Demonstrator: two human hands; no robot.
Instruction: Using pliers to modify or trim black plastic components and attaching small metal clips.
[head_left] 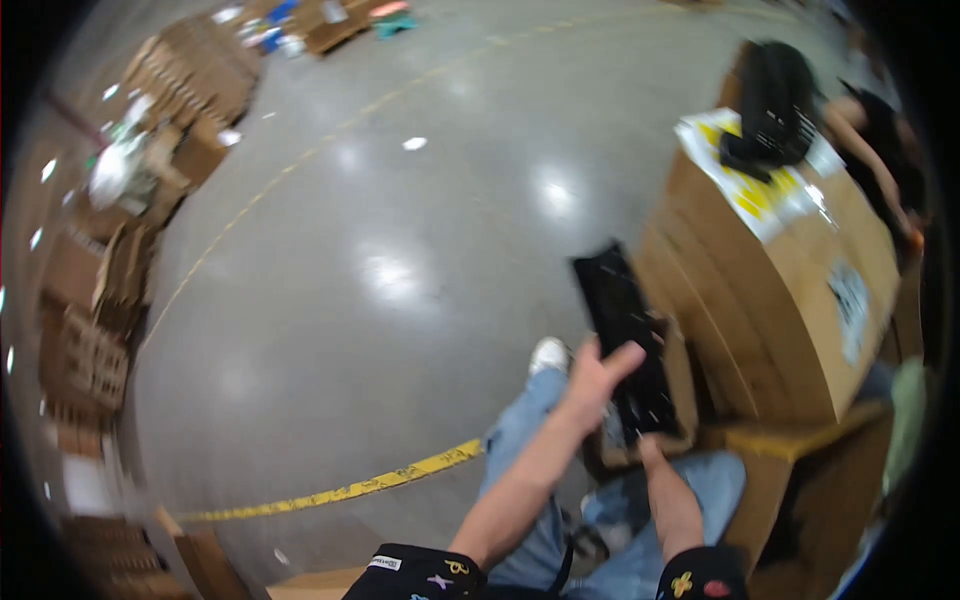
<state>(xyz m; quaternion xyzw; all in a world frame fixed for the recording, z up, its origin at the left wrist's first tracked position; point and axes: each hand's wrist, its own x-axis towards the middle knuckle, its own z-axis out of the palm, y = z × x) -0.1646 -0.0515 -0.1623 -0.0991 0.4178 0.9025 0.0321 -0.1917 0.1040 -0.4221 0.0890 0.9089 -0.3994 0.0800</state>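
Head view: our right hand [654,446] holds a long, black, plastic-looking packet [615,295]; our left hand [593,382] touches it, can't tell if gripping.

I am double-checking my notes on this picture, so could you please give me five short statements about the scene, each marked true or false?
1. The left hand has its thumb over the long black item. True.
2. The right hand is at the far end of the long black item. False: it is at the end nearer the person.
3. Yellow tape lies on the grey floor, left of the person's legs. True.
4. The large carton stands to the left of the long black item. False: it stands to the right.
5. The left sleeve cuff is plain white. False: it is black with coloured designs.
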